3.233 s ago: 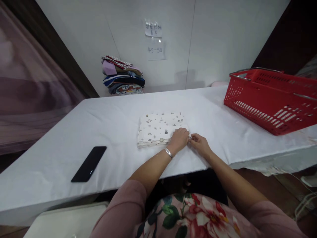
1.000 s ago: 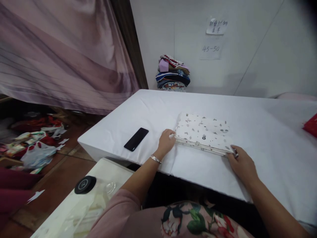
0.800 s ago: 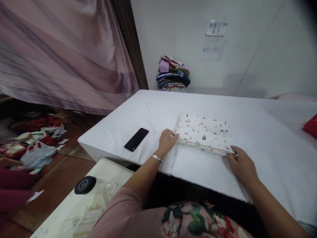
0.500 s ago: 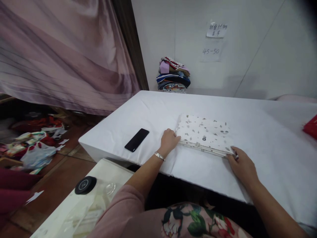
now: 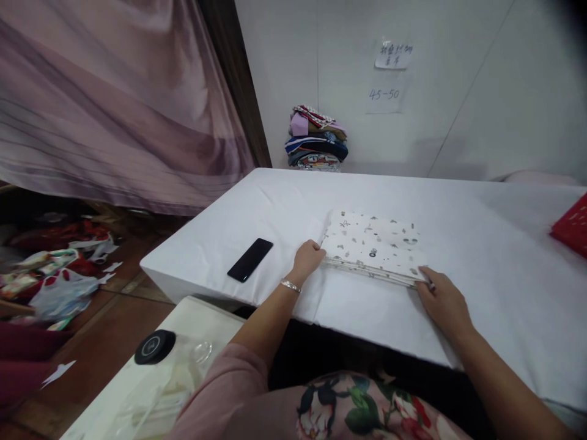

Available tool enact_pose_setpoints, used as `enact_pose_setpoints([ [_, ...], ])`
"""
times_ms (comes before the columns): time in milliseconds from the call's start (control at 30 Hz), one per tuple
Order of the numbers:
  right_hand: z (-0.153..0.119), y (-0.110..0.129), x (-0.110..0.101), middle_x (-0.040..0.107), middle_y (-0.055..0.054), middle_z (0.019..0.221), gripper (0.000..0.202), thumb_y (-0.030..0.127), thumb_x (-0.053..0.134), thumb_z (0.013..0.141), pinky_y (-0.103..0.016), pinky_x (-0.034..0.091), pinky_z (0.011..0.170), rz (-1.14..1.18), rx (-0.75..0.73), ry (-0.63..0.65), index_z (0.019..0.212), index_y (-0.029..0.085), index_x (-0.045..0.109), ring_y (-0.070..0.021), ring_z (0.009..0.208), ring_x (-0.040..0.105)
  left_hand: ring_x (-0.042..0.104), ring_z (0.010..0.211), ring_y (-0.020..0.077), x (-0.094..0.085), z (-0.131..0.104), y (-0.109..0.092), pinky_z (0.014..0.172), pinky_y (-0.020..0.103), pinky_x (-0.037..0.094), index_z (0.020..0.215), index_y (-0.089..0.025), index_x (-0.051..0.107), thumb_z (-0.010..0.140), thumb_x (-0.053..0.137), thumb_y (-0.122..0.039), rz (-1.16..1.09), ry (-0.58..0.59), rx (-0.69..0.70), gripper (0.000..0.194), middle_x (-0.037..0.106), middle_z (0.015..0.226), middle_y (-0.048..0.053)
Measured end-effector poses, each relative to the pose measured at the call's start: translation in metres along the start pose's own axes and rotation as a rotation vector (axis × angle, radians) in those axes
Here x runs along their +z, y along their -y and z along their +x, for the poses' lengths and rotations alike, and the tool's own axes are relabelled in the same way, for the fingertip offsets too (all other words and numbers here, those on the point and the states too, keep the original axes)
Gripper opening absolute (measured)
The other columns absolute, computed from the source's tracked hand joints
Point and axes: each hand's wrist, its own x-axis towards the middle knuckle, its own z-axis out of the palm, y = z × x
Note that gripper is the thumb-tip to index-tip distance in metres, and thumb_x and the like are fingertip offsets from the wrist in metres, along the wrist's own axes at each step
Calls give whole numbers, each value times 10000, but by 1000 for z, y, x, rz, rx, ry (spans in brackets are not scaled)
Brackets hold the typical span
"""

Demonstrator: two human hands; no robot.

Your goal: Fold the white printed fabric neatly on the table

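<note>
A folded white cloth (image 5: 371,241) with a small grey and brown print lies flat on the white-covered table (image 5: 293,201), its several layers showing along the near edge. My left hand (image 5: 308,260), with a silver bracelet at the wrist, pinches the cloth's near left corner. At the near right corner my right hand (image 5: 440,299) grips the layers, thumb below and fingers along the edge. Both hands rest low against the table. The undersides of the fingers are hidden.
A black phone (image 5: 250,260) lies left of the cloth. Behind the table's far edge is a pile of folded fabrics (image 5: 316,139). Something red (image 5: 571,227) sits at the right edge. A pale side table (image 5: 202,315) at lower left carries a black round object (image 5: 155,346).
The view has shifted slightly, moving everything a little left in the picture. Both hands keep their hold on the cloth's near corners, and the cloth stays folded.
</note>
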Motion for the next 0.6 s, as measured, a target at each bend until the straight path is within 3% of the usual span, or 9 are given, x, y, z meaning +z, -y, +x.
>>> enact_pose_setpoints([
  [200, 4, 0, -6, 623, -56, 1051, 374, 355, 407, 845, -348, 462, 749, 3, -35, 24, 1153, 228, 576, -219, 886, 583, 611, 824, 167, 0, 4, -5, 665, 247, 421, 956, -208, 552, 719, 560, -233, -65, 45, -30, 238, 664, 931, 23],
  [333, 7, -4, -11, 626, -39, 1022, 349, 328, 422, 836, -333, 460, 738, 46, -40, -30, 1129, 247, 591, -189, 808, 585, 616, 829, 161, 3, 2, -4, 686, 239, 428, 981, -212, 551, 719, 570, -216, -84, 44, 4, 263, 663, 926, 17],
  [600, 2, -5, -9, 615, -37, 995, 357, 343, 413, 851, -317, 453, 706, 5, -15, 0, 1144, 237, 586, -188, 815, 586, 607, 824, 161, 6, -3, -3, 696, 247, 420, 1008, -214, 534, 734, 559, -234, -57, 17, 14, 275, 648, 936, 18],
])
